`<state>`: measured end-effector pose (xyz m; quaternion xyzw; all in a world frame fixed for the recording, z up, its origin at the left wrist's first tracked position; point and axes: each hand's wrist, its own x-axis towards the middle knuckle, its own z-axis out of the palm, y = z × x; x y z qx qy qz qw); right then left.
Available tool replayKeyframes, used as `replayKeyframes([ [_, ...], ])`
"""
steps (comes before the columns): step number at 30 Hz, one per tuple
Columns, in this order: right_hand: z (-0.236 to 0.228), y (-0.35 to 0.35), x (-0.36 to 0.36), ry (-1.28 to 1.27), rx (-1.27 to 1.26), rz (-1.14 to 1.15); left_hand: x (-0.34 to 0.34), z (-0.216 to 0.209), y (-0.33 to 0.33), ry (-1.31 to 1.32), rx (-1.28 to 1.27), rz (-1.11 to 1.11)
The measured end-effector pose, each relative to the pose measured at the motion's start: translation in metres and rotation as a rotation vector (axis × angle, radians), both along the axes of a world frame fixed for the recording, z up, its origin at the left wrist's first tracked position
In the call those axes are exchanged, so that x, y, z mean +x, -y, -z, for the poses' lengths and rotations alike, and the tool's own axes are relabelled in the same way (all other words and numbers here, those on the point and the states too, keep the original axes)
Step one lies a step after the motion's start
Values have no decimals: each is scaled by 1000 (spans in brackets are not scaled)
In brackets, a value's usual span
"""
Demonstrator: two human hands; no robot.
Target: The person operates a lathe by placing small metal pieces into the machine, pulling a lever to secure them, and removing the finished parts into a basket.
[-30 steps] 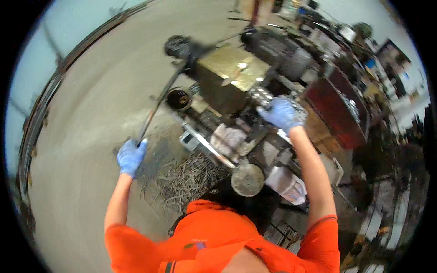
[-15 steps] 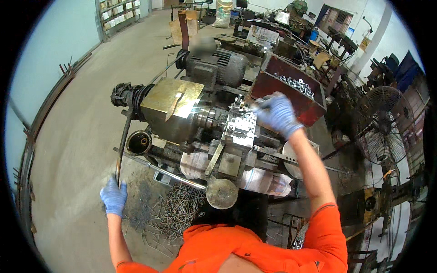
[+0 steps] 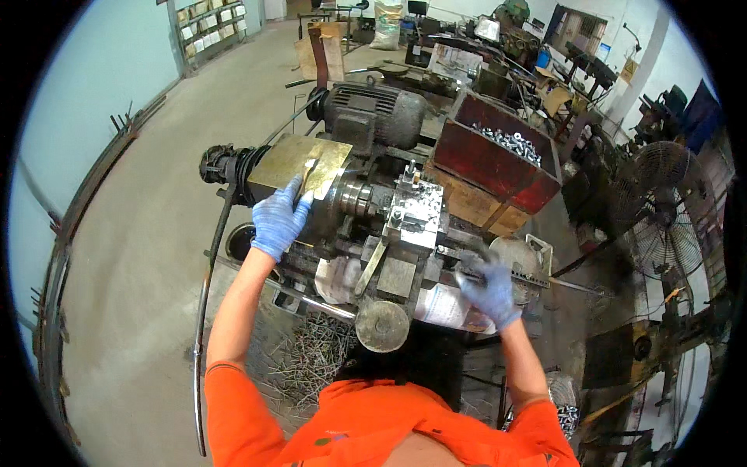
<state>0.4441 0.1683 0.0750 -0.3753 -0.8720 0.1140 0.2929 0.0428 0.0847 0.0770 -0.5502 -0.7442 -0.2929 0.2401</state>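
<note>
nearest me is my orange shirt (image 3: 373, 424), its sleeves reaching toward both forearms. on the floor ahead and to my left lies a heap of thin metal bits (image 3: 307, 358); by my right sleeve sits a basket (image 3: 564, 405) of small shiny parts. farther left, a long rod (image 3: 204, 335) slants down, well apart from both hands.

a round disc (image 3: 382, 325) stands at the machine's near edge, between my arms. right of it lies a white bag (image 3: 441, 304), and my right hand (image 3: 490, 294), in a blue glove, is at the bag's far end, near a bar with holes (image 3: 531, 278). it is blurred: i cannot tell whether its fingers are spread, pressed together or pinching anything.

past the disc are a flat lever (image 3: 370, 268) and the bright tool block (image 3: 415, 212), with the chuck (image 3: 355, 197) to its left. left again, my left hand (image 3: 278, 222), gloved too, reaches the near edge of the brassy cover (image 3: 272, 162). the slim tool lies on that cover, pale end (image 3: 311, 163) away from me. my forefinger and thumb are apart, either side of its lower end; i cannot tell whether they pinch it.

beyond stand a red bin (image 3: 486, 159) of metal parts and a dark motor (image 3: 373, 113).
</note>
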Motion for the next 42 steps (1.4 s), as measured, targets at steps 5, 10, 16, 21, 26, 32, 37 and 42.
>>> replayKeyframes([
  [5, 81, 37, 66, 43, -145, 139, 18, -12, 7, 84, 12, 47],
  [10, 75, 50, 85, -82, -136, 120, 6, -11, 13, -4, 123, 99],
  [16, 69, 54, 87, -171, -153, 149, -16, -40, 20, 42, -96, -191],
  [21, 78, 58, 88, -229, -172, 104, 24, -51, 4, 154, -123, 168],
  [26, 60, 68, 96, -193, -118, 148, 6, -84, -25, 152, -191, 5],
  [32, 69, 75, 112, -233, -200, 211, -39, -68, -70, -5, -300, -236],
  [37, 68, 82, 113, -200, -153, 213, 30, -79, -64, 81, -303, 136],
  [42, 76, 82, 120, -216, -171, 224, 92, -47, -38, 76, -295, 213],
])
